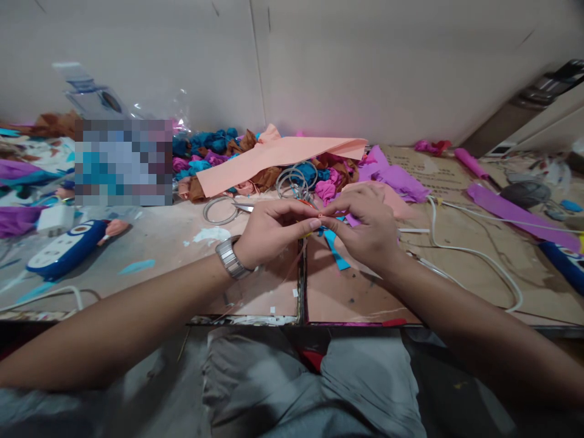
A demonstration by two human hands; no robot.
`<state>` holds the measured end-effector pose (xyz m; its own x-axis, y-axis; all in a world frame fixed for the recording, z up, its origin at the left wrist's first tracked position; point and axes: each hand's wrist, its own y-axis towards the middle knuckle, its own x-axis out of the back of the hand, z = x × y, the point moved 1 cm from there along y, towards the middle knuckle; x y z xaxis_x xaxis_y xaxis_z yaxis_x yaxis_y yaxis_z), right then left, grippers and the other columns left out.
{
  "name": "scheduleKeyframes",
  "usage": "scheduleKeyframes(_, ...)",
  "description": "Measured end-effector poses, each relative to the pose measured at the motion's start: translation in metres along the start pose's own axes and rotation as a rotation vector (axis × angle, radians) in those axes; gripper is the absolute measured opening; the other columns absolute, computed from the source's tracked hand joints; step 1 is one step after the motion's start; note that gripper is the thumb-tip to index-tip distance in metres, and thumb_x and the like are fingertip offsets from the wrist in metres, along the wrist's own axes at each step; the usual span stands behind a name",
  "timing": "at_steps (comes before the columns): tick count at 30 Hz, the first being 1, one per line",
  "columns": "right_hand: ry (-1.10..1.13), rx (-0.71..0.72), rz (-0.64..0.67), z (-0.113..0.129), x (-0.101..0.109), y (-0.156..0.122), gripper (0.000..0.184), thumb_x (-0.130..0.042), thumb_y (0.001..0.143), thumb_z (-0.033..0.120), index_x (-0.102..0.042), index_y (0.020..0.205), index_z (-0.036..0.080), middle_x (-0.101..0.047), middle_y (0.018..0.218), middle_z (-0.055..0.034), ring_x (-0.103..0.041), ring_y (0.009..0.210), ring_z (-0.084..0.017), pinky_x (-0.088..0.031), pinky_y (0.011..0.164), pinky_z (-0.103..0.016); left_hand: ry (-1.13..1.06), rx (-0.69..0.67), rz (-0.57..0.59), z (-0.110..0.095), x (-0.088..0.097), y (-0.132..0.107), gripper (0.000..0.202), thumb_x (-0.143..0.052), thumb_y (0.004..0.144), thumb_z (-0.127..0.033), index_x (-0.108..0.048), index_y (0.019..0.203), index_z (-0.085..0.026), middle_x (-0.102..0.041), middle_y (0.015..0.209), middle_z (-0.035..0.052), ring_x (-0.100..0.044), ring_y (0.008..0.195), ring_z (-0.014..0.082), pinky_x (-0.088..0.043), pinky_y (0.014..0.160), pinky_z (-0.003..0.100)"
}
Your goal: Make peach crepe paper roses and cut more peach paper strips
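My left hand [281, 230], with a metal watch [232, 258] on its wrist, is closed in a pinch over the table. Opposite it, my right hand [370, 230] is pinched too, and the fingertips of both hands meet. Between them shows a small orange-peach bit [320, 215], mostly hidden by the fingers, so its kind is unclear. A blue strip [337, 250] lies below my right hand. Behind the hands are metal rings [292, 181] and a long peach paper strip [274, 159]. A pointed metal blade [244, 207] sticks out beside my left hand.
Crumpled coloured paper [214, 146] is heaped along the wall. A blue-and-white power strip [68, 249] and white charger [55, 219] lie left. Right are a white cable [483, 248], a purple strip [524, 218] and a dark bottle [511, 115]. Cardboard [410, 164] covers the right side.
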<state>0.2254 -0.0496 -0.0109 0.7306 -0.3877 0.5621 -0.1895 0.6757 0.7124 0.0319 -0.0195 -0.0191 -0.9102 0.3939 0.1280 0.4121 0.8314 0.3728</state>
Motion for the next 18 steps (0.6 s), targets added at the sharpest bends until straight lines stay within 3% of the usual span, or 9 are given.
scheduleKeyframes(13, 0.016, 0.005, -0.031, 0.002, 0.0, 0.0004, 0.019, -0.073, 0.09, 0.041, -0.071, 0.08, 0.024, -0.072, 0.079, -0.002, -0.064, 0.087, -0.023, -0.043, 0.085, -0.042, -0.061, -0.01, 0.019, -0.0002, -0.0011, 0.0002, 0.027, -0.085, 0.076, -0.039, -0.079, 0.087, -0.015, -0.079, 0.088, 0.0079, -0.072, 0.075, 0.0151, -0.06, 0.071, 0.027)
scheduleKeyframes(18, 0.037, 0.077, -0.042, 0.0019, -0.0008, -0.0006, 0.014, -0.078, 0.086, 0.034, -0.07, 0.081, 0.024, -0.072, 0.077, -0.0005, -0.062, 0.085, -0.021, -0.042, 0.084, -0.04, -0.087, 0.031, 0.024, -0.002, -0.0009, 0.0009, 0.027, -0.085, 0.077, -0.039, -0.078, 0.082, -0.013, -0.078, 0.082, 0.0076, -0.069, 0.07, 0.0133, -0.057, 0.067, 0.023)
